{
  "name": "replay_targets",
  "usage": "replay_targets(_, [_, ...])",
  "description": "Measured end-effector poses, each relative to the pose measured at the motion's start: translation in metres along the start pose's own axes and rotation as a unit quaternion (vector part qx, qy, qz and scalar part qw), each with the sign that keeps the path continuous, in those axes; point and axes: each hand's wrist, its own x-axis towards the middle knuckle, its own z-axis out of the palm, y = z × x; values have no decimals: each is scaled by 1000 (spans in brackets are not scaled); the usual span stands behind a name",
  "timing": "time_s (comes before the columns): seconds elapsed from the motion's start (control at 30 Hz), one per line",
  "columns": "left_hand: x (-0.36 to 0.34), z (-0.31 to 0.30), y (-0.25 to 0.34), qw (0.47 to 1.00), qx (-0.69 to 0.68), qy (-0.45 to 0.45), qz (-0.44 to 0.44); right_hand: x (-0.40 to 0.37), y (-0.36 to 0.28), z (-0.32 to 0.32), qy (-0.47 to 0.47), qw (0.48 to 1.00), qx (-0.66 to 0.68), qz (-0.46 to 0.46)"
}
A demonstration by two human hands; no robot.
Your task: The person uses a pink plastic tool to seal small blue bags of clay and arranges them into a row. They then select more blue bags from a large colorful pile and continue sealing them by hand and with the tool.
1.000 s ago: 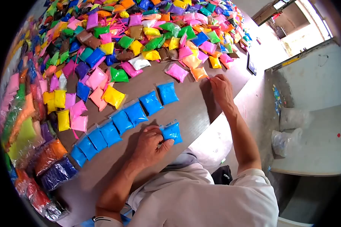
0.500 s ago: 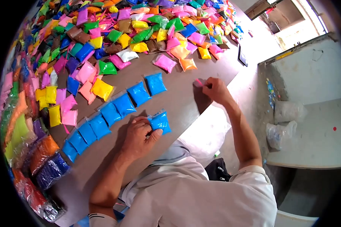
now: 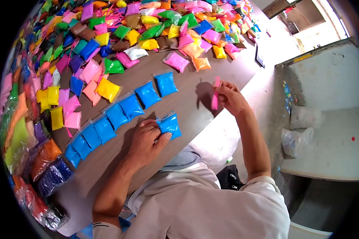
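Note:
My left hand [image 3: 149, 139] pinches a small blue packet [image 3: 170, 125] by its lower left side, above the brown table [image 3: 187, 95]. Between the thumb and fingers of my right hand [image 3: 229, 95] is a thin pink strip [image 3: 216, 93], held upright near the table's right edge. A curved row of several blue packets [image 3: 131, 106] lies beyond my left hand, some of them overlapping. The fingertips of my left hand are partly hidden behind the packet it holds.
A large heap of colourful packets [image 3: 151, 32] covers the far and left parts of the table. A dark phone-like object [image 3: 259, 56] lies at the far right edge. White plastic [image 3: 215, 139] hangs by my lap; clear bags [image 3: 297, 141] stand on the right.
My right hand has lifted slightly, and the pink strip now stands upright and shows at greater length. My left hand still holds the blue packet in nearly the same place.

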Motion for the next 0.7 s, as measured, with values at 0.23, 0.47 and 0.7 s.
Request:
replay_targets(0.23, [-1, 2, -3, 1000, -4, 6, -4, -38, 18, 85, 16, 995, 53, -84])
replay_targets(0.47, [1, 4, 4, 999, 0, 33, -5, -73, 70, 121, 23, 975, 44, -218])
replay_targets(0.7, [-1, -1, 0, 998, -15, -26, -46, -70, 85, 127, -3, 990, 66, -121])
